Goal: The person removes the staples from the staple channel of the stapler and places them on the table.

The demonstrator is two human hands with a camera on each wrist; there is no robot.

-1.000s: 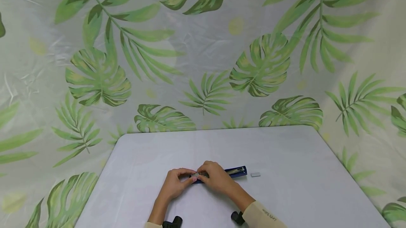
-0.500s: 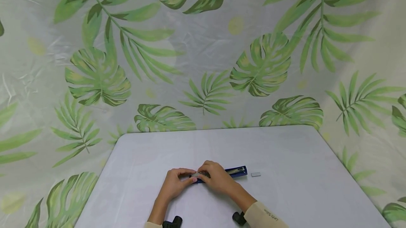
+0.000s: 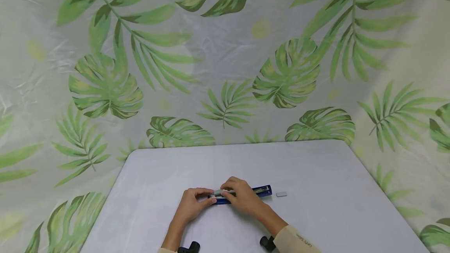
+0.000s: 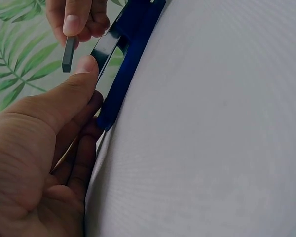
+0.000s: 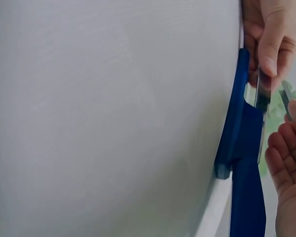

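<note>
A blue stapler (image 3: 264,191) lies folded open on the table, its metal magazine (image 4: 104,49) exposed. My left hand (image 3: 191,202) grips its left end, with the thumb on the magazine and the fingers on the far side in the left wrist view. Between thumb and fingers my right hand (image 3: 242,198) pinches a grey strip of staples (image 4: 68,55). In both wrist views the strip is apart from the magazine, held just above it. The right hand covers the middle of the stapler in the head view.
A second grey strip of staples (image 3: 281,194) lies on the white table (image 3: 337,214), just right of the stapler. Behind the table hangs a leaf-patterned curtain (image 3: 218,65).
My right hand has shifted slightly, and the strip of staples now shows raised off the magazine between the hands. The left hand keeps its grip on the stapler's end.
</note>
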